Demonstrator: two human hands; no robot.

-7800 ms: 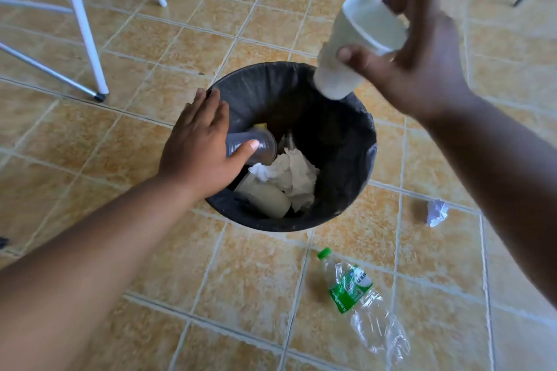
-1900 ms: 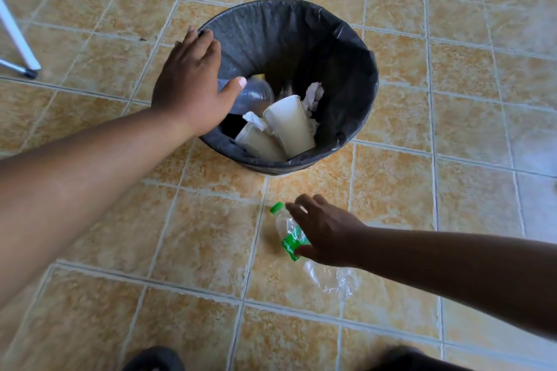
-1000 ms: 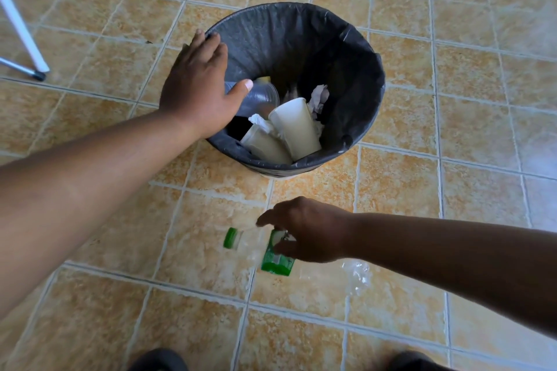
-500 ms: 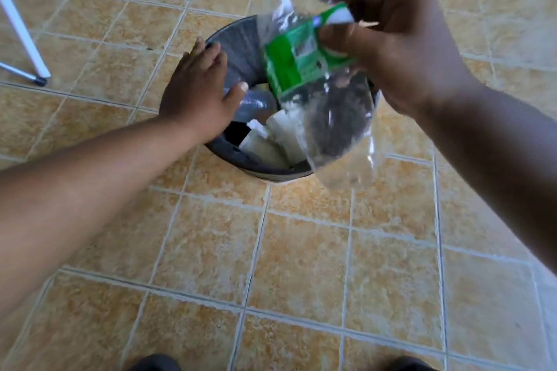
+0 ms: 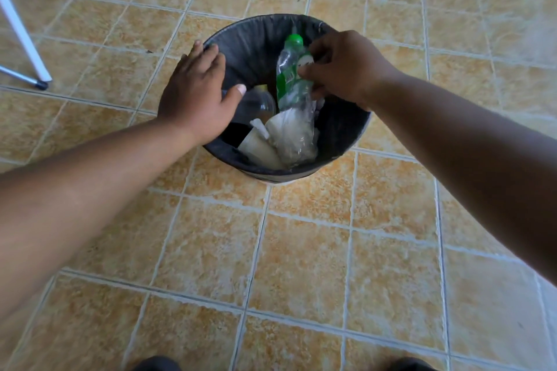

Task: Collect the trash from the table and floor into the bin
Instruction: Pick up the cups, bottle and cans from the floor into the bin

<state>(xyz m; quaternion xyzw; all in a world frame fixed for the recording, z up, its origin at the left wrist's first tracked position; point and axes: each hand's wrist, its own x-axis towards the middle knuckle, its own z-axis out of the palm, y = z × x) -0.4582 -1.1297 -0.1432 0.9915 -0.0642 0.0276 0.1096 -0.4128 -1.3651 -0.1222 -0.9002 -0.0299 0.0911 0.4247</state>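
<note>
Now the right hand (image 5: 343,69) pinches the bottle (image 5: 291,81) inside the bin (image 5: 256,45), cap toward the far rim. The left hand (image 5: 196,96) rests flat on the left rim.

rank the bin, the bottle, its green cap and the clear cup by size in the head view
1. bin
2. bottle
3. clear cup, partly hidden by the left hand, so only its visible part is ranked
4. green cap

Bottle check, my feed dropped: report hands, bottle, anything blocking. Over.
Right hand pinching plastic bottle in bin mouth, cap up. Left hand resting on bin rim. Paper cups beneath; nothing blocking.
</note>
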